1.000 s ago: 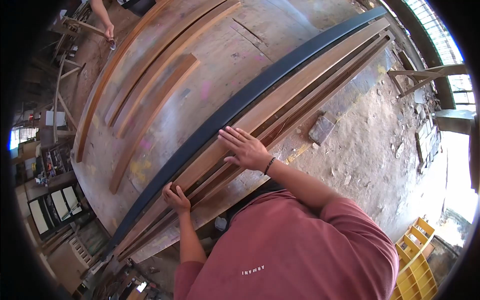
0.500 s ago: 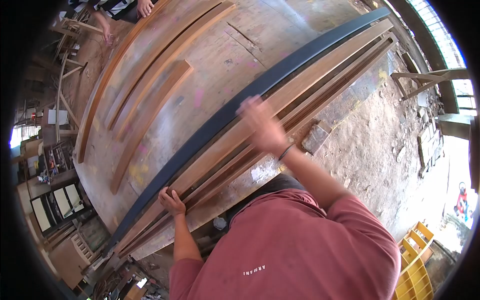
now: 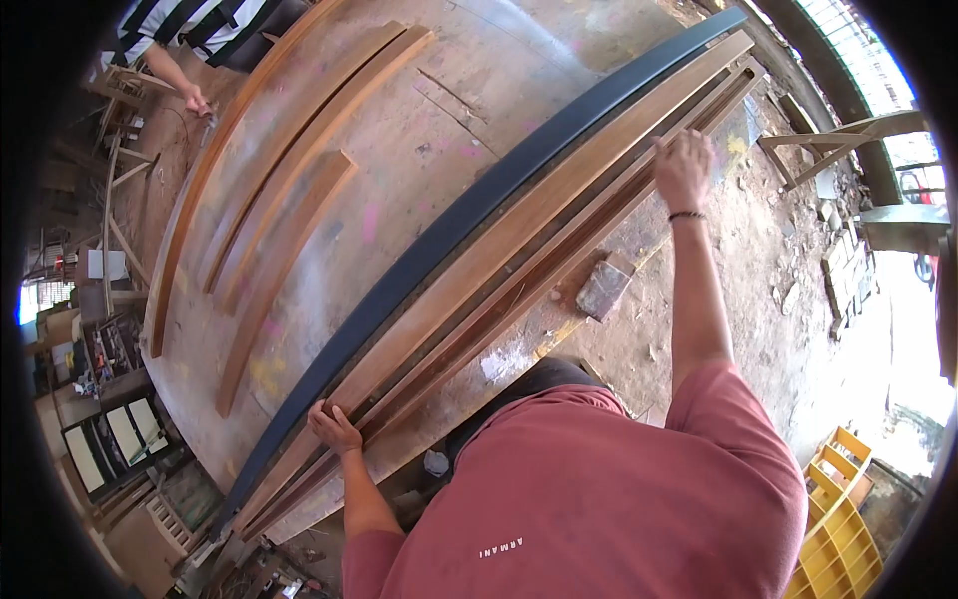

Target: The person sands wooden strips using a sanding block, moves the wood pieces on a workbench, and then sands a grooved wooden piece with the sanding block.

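Right hand has swung out toward far end of long brown grooved wooden bar on tabletop, fingers blurred, grip unclear; left hand's fingers still bent over flat light-brown wooden plank alongside. Work now spans more length.

On my feed, daylight glares through a barred window at upper right; a wooden trestle stands near the rubble-strewn floor, a yellow slatted frame lower right.
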Motion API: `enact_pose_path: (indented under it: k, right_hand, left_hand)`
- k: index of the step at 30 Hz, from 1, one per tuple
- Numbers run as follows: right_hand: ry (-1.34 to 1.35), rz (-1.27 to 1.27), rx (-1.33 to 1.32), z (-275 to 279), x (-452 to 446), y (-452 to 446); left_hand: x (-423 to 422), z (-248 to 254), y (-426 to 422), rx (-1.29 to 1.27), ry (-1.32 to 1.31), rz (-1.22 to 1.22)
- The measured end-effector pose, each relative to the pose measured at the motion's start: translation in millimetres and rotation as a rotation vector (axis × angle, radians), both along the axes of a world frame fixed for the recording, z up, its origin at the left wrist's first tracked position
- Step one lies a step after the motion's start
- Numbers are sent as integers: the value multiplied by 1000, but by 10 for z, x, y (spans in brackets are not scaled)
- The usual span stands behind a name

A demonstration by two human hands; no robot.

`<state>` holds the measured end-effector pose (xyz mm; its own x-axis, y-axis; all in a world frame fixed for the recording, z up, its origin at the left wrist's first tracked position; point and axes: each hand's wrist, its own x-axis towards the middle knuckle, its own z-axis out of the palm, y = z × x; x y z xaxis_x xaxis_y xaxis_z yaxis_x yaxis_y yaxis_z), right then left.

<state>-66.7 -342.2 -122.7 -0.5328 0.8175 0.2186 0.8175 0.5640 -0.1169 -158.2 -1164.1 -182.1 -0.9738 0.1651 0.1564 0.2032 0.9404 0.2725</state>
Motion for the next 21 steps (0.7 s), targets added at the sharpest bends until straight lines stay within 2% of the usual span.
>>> enact_pose_path:
  k: [1,2,3,4,5,6,8,10,11,12,13,14,15,16,18,20,21]
  right_hand:
    - [29,121,-131,199,-97,-255]
    - [-307,227,101,-125,-151,-500]
    - [31,383,-163,-421,-158,-898]
    - [209,730,-266,-190,-172,-1430]
    - [162,910,-344,-241,-243,-1863]
    - [163,902,-341,-207,-215,-1869]
    - [-254,1077,-367,-128,-211,-1856]
    - [-531,620,-262,130,-342,-1151]
    - [-271,450,-85,4,-96,-691]
    - [-290,231,-37,-242,118,-157]
    - [-491,57,-104,-49,204,265]
    - [-677,-135,13,74,298,513]
    - [-571,-164,-105,491,377,545]
    - [-435,-155,-38,477,529,693]
    - [-354,-149,-17,514,628,679]
    - [-23,39,-27,182,719,429]
    - [17,199,-11,-175,761,360]
  left_hand:
    - [-4,-5,-4,-9,5,-2]
    - [-3,0,-12,-20,9,-5]
    - [13,4,-38,-21,11,-8]
    - [3,-4,-61,-25,20,-26]
    - [-27,-21,-46,-26,29,-47]
    - [-35,-17,-30,-24,30,-55]
    - [-21,-15,-25,-37,36,-40]
    - [-23,24,15,-58,37,-45]
    - [-4,55,19,-76,38,-52]
    - [3,51,19,-69,44,-52]
    - [-6,29,-7,-71,40,-54]
    - [-20,14,-28,-74,33,-58]
    - [-29,7,-6,-64,39,-58]
    - [-11,3,11,-50,34,-40]
    - [23,4,-2,-25,30,-19]
    - [12,-10,12,26,37,-46]
    - [11,-14,20,46,42,-56]
